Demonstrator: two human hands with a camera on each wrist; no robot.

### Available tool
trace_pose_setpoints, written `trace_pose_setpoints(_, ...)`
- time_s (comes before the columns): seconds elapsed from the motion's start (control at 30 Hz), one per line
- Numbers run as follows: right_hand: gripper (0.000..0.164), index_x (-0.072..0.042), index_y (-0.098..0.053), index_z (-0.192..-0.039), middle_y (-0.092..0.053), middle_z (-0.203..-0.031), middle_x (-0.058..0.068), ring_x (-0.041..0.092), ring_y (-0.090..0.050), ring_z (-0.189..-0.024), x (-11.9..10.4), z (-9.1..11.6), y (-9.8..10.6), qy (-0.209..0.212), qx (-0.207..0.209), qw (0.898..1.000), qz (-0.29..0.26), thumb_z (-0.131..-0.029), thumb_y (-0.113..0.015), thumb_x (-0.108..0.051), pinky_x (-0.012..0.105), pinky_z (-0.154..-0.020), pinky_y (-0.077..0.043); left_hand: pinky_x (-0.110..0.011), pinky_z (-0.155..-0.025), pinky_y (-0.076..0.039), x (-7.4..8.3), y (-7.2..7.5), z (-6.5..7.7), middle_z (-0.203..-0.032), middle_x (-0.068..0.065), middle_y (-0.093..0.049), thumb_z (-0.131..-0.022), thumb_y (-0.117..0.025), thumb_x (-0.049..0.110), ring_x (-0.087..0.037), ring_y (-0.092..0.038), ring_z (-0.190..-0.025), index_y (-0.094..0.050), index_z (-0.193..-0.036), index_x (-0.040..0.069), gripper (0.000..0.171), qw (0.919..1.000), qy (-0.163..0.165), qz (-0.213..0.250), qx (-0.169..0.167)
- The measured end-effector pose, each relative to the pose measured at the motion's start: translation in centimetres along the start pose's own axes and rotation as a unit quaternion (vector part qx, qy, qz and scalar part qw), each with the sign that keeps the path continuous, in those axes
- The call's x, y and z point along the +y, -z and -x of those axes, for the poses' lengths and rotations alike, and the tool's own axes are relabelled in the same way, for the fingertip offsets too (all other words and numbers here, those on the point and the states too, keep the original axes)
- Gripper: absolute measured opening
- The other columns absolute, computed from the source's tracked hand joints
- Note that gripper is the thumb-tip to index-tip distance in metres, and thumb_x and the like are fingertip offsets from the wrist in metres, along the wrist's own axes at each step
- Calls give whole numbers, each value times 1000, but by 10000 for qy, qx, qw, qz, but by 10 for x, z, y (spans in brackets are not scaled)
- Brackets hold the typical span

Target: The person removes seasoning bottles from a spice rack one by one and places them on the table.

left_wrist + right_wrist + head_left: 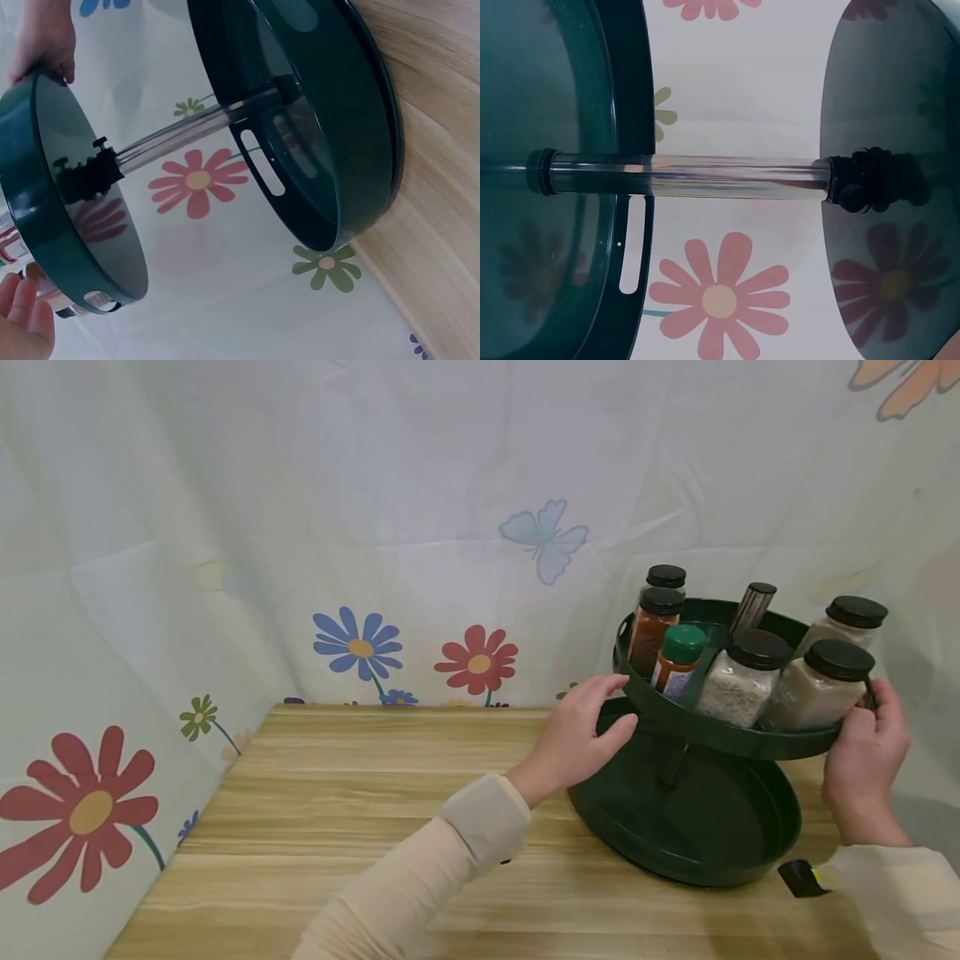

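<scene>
Head view showed the upper tray (795,747) of jars (738,689) at frame right, its right edge gripped by the right hand (868,760), presumably for steadiness, the left hand (573,739) spread beside its left edge.

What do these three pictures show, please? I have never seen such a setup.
There is no machine here: a person works with two bare hands. The large picture comes from a camera on the head, looking forward and down; the other two come from cameras on the left and right wrists, so things appear turned sideways there. On the wood-grain table stands a dark green two-tier rack: a metal pole joins its lower tray and upper tray. Six spice jars, one with a green lid, stand in the upper tray. The right hand holds that tray by its edge. The left hand is open near the opposite side; whether it touches the tray is hard to tell.
</scene>
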State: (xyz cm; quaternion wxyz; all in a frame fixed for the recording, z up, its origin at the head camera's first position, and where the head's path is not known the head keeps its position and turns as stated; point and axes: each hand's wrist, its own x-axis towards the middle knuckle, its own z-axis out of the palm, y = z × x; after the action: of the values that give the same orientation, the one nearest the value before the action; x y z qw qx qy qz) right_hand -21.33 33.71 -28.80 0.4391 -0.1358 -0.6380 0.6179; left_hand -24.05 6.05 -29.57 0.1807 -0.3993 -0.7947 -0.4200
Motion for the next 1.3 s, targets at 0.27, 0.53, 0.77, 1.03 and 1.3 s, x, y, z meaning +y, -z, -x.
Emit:
trace_pose_setpoints(0.27, 37, -12, -52, -117, -48, -102, -3, 7, -41, -96, -1, -1, 3, -31, -35, 9999, -101, -90, -27, -6, 8, -77, -31, -24, -100, -34, 6, -3, -9, -134, -4, -45, -92, -47, 30, -11, -41, -119, -40, -131, 8, 44, 10000, 72, 7, 15)
trace_pose_setpoints(0.53, 35, -14, -54, -109, -45, -93, -2, 6, -39, -89, 0, 0, 4, 132, -100, 9999, -32, -90, -26, -4, 11, -73, -29, -27, -101, -34, 11, -5, -19, -135, -2, -43, -92, -47, 32, -12, -41, -119, -38, -133, 11, 46, 9989, 463, 56, -43)
trace_pose_setpoints(0.77, 40, -10, -51, -122, -49, -103, -3, 7, -43, -98, -2, 0, 3, 43, -28, 10000, -61, -91, -26, -6, 8, -79, -33, -29, -100, -35, 14, -7, -25, -135, -1, -43, -92, -48, 32, -12, -39, -121, -38, -133, 12, 47, 9976, 643, 244, -36)
trace_pose_setpoints(1.03, 39, -11, -52, -120, -50, -101, -3, 7, -43, -95, -1, 0, 3, 51, -30, 10000, -22, -91, -26, -6, 9, -77, -33, -25, -99, -35, 18, -10, -35, -133, -3, -45, -90, -51, 27, -12, -40, -120, -39, -132, 11, 47, 9985, 534, 81, 109)
trace_pose_setpoints(1.3, 41, -11, -51, -123, -50, -104, -3, 8, -43, -99, -1, 1, 3, -14, 24, 10000, -23, -90, -26, -6, 7, -79, -33, -26, -99, -36, 19, -13, -41, -133, -5, -46, -89, -52, 26, -14, -41, -120, -40, -132, 10, 47, 9981, 598, 28, 148)
